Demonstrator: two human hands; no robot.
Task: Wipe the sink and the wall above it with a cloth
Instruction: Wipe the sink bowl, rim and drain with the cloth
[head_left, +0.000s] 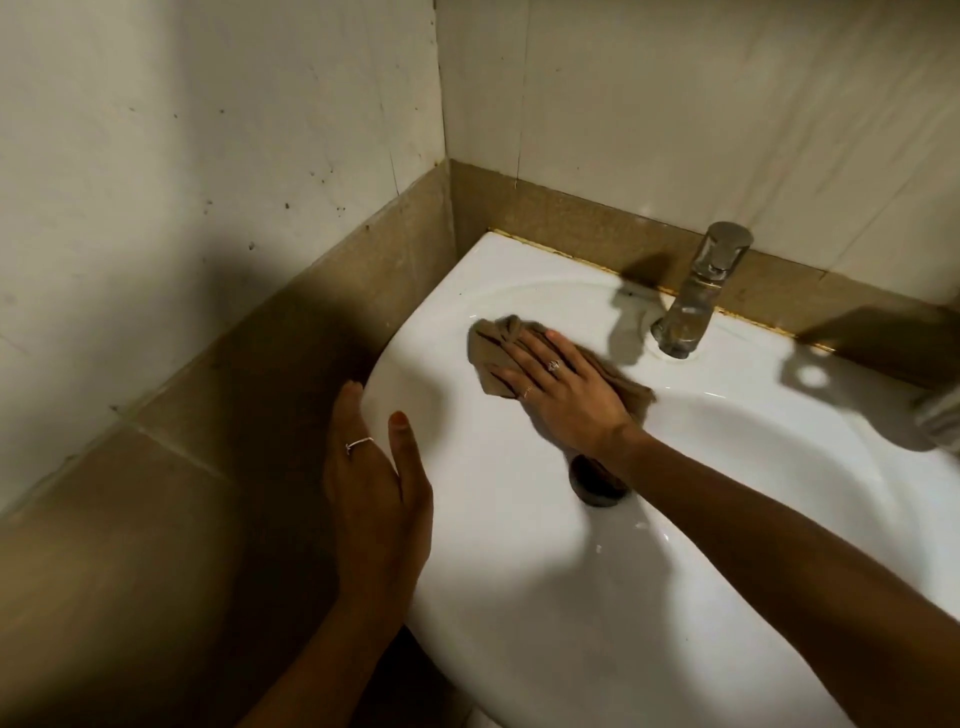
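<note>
On the back left rim of the sink (519, 545), one brown cloth (491, 351) pressed flat under the right hand (563, 387), fingers straight. Left hand (376, 483) open, resting on the sink's left edge — holding nothing. Sink wiping probably midway; wall (675, 104) seemingly untouched, specks showing. One tap (693, 296), one drain (597, 480) — three rings.

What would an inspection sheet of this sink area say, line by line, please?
Surface: white sink, glossy, a few water drops near the drain.
Job's things: brown cloth lies crumpled on the sink's back rim, left of the tap.
Clutter: nothing seen.
Grippers: right hand presses flat on the cloth; left hand rests open on the sink's left edge.
Cables: nothing seen.
Surroundings: pale wall with dark specks; brown tile band below it.
</note>
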